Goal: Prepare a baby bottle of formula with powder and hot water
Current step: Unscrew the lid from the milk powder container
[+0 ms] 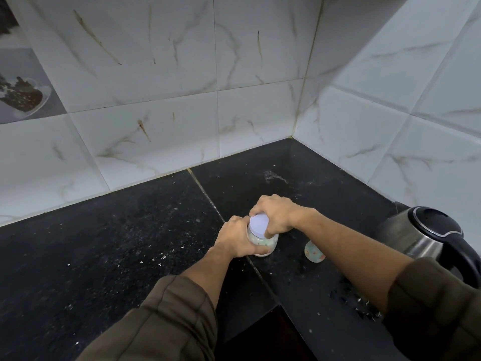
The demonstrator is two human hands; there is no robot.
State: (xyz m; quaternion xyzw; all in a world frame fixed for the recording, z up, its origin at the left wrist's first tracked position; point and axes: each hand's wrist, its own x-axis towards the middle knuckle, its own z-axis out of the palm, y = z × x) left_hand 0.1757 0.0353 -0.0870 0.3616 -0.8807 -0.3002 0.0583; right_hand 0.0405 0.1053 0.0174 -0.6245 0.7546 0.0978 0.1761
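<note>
Black counter [130, 243]: I record the jar [261, 244] standing upright near its middle, long axis vertical, white lid [259, 226] on top, contents pale and speckled. Left hand [234, 239] wraps the body; right hand [276, 213] clamps the lid. Kettle [416, 235] stands right.

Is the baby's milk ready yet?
Not yet, this looks like the start. Nothing looks mixed: the kettle stands closed on the counter. Right now the left hand holds a small jar while the right hand grips its pale lid. Still left, probably: opening it, scooping powder, pouring water. A small patterned container waits beside it.
</note>
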